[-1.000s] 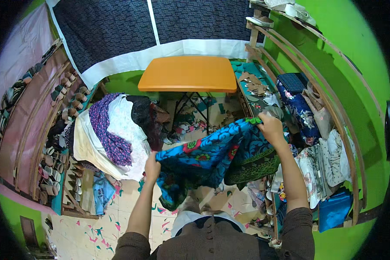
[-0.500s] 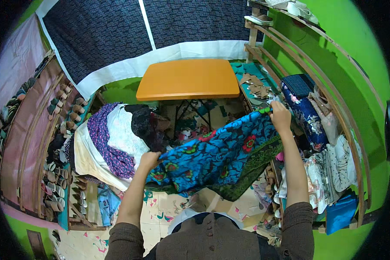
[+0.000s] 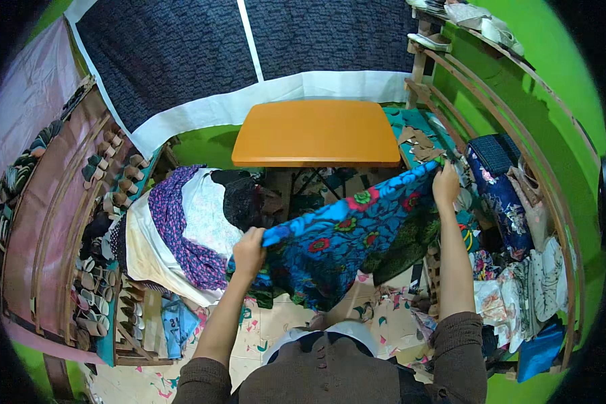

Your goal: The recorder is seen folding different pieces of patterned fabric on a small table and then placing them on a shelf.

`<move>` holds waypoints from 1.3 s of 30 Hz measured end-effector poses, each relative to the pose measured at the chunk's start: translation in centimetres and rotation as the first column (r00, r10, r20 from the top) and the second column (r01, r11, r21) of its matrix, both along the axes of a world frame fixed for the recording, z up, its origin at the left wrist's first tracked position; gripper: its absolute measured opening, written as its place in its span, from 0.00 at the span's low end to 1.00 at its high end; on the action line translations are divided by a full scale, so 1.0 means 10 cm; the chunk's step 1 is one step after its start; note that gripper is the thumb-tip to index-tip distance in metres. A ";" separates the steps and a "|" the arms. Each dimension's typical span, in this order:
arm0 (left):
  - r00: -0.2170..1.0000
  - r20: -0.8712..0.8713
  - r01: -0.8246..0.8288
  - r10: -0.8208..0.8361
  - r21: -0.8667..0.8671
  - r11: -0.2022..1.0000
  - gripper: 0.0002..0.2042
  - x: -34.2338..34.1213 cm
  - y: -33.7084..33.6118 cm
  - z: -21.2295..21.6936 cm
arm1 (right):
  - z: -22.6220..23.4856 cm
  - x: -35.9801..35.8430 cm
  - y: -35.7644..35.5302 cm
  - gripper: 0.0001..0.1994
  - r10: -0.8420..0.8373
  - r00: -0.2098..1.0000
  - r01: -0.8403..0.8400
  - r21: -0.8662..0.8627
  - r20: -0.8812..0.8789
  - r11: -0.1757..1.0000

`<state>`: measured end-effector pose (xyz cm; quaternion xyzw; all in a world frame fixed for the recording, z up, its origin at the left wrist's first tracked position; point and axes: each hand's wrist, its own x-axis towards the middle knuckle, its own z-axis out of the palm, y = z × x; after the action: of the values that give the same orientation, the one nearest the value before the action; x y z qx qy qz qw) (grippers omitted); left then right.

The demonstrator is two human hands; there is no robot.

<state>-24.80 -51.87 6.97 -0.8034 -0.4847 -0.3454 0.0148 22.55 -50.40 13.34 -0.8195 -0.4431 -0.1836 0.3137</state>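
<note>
A blue cloth (image 3: 337,246) with red and green flowers hangs stretched between my hands, its upper edge slanting up to the right. My left hand (image 3: 250,250) is closed on the cloth's left upper corner. Higher up, my right hand (image 3: 446,183) grips the right upper corner. The lower part of the cloth droops in folds toward the floor, and a dark green patterned part shows at its right. Close to my left hand lies a heap of garments: a white one (image 3: 205,212), a purple patterned one (image 3: 172,229) and a black lacy one (image 3: 241,198).
An orange table (image 3: 316,135) stands ahead. Racks of shoes (image 3: 91,296) line the left side. At the right, a wooden rack holds folded fabrics (image 3: 512,296) and a dark floral roll (image 3: 501,209). Scraps litter the tiled floor (image 3: 249,343). A dark curtain (image 3: 175,54) hangs behind.
The cloth is pulled tauter along its top edge, with its lower part hanging differently. Both hands appear a little farther right in view, and the surroundings have shifted right and down.
</note>
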 end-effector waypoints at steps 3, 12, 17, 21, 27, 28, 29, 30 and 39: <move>0.997 0.059 -0.039 0.041 -0.024 0.999 0.13 -0.08 0.22 -0.01 | 0.09 -0.09 0.22 0.13 0.028 0.999 -0.027 0.009 -0.033 1.000; 0.964 0.099 -0.255 0.247 0.083 0.963 0.11 -0.01 1.46 0.52 | 0.13 0.14 1.01 0.10 0.041 0.998 -0.039 0.065 -0.038 0.997; 0.991 -0.078 -0.096 0.110 0.166 0.981 0.13 0.38 2.13 0.62 | 0.08 0.25 1.68 0.09 0.012 1.000 -0.012 -0.002 -0.022 1.000; 0.989 -0.100 -0.098 0.113 0.147 0.984 0.12 0.74 2.75 0.56 | 0.06 0.53 2.30 0.11 0.130 0.987 -0.138 0.094 0.091 0.986; 0.937 -0.291 -0.118 0.192 0.251 0.961 0.07 0.84 3.84 0.86 | 0.30 0.87 3.28 0.14 0.176 0.984 -0.172 0.125 -0.025 0.977; 0.933 -0.298 -0.115 0.204 0.291 0.950 0.06 0.84 4.02 0.96 | 0.30 0.99 3.41 0.15 0.154 0.988 -0.155 0.190 0.018 0.970; 0.929 -0.310 -0.107 0.201 0.296 0.949 0.06 0.82 4.17 1.07 | 0.30 1.06 3.56 0.16 0.141 0.990 -0.143 0.181 0.026 0.973; 0.926 -0.317 -0.103 0.205 0.310 0.945 0.06 0.80 4.33 1.16 | 0.36 1.10 3.73 0.16 0.131 0.991 -0.136 0.182 0.040 0.974; 0.831 -0.429 -0.335 0.354 0.123 0.934 0.07 1.12 5.84 0.92 | 0.56 0.84 5.12 0.14 0.148 0.988 -0.148 0.013 0.036 0.989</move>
<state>-13.57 6.57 16.17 -0.7598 -0.5975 -0.1548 0.2043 30.98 0.81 18.90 -0.7786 -0.5067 -0.1774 0.3249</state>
